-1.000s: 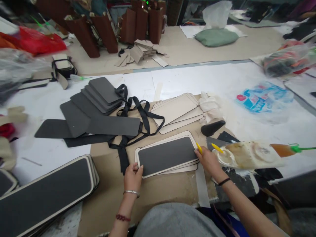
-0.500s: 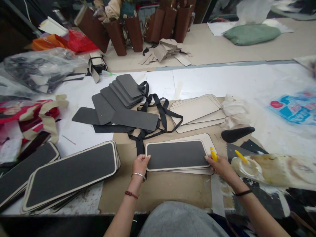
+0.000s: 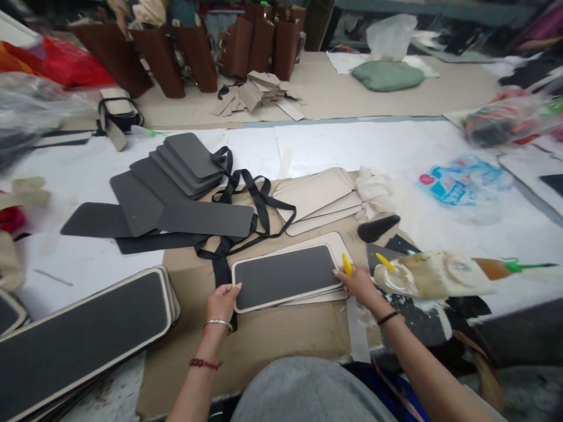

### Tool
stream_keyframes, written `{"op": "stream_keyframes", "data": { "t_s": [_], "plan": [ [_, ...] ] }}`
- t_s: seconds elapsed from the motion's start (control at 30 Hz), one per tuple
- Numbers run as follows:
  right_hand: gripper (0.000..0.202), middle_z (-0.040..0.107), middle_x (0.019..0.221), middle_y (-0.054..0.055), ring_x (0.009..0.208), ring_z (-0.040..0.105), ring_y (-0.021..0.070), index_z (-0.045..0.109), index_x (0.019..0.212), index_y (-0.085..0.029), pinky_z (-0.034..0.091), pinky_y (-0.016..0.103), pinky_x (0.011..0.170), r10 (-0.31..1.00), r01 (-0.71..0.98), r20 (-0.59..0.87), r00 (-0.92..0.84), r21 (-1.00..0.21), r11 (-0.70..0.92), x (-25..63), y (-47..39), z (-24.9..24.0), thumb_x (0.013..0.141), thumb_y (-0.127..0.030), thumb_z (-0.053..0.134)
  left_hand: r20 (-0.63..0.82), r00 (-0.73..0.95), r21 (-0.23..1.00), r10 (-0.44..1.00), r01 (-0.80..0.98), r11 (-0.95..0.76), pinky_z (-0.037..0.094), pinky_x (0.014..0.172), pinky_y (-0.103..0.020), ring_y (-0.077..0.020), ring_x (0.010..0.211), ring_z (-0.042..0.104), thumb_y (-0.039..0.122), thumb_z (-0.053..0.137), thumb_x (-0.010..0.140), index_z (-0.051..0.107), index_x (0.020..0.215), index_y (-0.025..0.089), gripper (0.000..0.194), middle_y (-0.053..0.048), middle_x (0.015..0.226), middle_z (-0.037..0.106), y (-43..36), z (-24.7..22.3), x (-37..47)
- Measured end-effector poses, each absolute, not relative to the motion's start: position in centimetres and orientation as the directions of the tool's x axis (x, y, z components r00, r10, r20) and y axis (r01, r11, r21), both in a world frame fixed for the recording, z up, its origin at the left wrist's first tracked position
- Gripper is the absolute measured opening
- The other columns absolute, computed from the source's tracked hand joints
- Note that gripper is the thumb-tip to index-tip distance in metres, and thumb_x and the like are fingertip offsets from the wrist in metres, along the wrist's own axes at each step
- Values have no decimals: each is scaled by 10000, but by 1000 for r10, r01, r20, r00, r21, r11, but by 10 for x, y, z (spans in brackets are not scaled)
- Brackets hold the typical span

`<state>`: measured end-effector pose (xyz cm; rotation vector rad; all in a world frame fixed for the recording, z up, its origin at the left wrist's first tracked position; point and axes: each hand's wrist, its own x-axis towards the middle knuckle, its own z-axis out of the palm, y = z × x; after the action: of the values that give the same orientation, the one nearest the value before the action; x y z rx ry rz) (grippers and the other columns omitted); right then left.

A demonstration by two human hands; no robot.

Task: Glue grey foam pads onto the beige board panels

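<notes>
A dark grey panel with a cream border (image 3: 285,276) lies in front of me, its left end slightly lower than its right. Its left end is pinched between the thumb and fingers of my left hand (image 3: 222,305). On its right end my right hand (image 3: 357,282) grips the edge, and a yellow tool (image 3: 347,264) sticks up from between those fingers. Partly beneath the panel are cream boards (image 3: 336,243). A black strap (image 3: 221,272) runs behind my left hand.
Bordered panels (image 3: 97,328) are stacked at the left, grey pieces (image 3: 206,217) and cream boards (image 3: 321,190) lie beyond. At the right are a black tool (image 3: 378,228), a glue-smeared container (image 3: 440,274) and a blue-printed plastic bag (image 3: 466,180). Brown bags (image 3: 197,58) stand behind.
The view has swung to the right, so most things appear further left. The panel is tilted more, its left end lower. Both hands keep their grip on it.
</notes>
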<state>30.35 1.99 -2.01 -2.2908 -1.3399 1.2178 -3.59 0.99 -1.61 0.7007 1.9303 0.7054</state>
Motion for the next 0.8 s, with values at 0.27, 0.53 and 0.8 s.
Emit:
{"op": "stream_keyframes", "data": {
  "t_s": [0.27,0.53,0.8],
  "plan": [
    [170,432,437,-80,387,432,73,503,721,-161,326,179,404,802,510,-548,240,-631,-584,302,16,-16,774,-322,512,-587,-427,698,688,164,697,363,404,-234,-113,413,446,450,643,441,605,549,159,313,43,385,475,13,-10,-33],
    [132,427,412,-86,363,416,71,498,760,-160,326,173,384,776,450,-584,239,-642,-621,302,18,-11,804,-284,492,-605,-451,684,657,129,718,359,378,-227,-108,394,446,381,634,449,590,549,159,248,46,379,481,15,4,-24],
    [98,403,403,-105,357,403,61,479,780,-160,324,159,366,755,374,-614,230,-660,-652,302,18,-11,778,-243,530,-612,-476,654,631,144,743,359,375,-230,-104,373,435,365,637,472,588,577,158,237,51,382,488,15,8,-21]
  ]
}}
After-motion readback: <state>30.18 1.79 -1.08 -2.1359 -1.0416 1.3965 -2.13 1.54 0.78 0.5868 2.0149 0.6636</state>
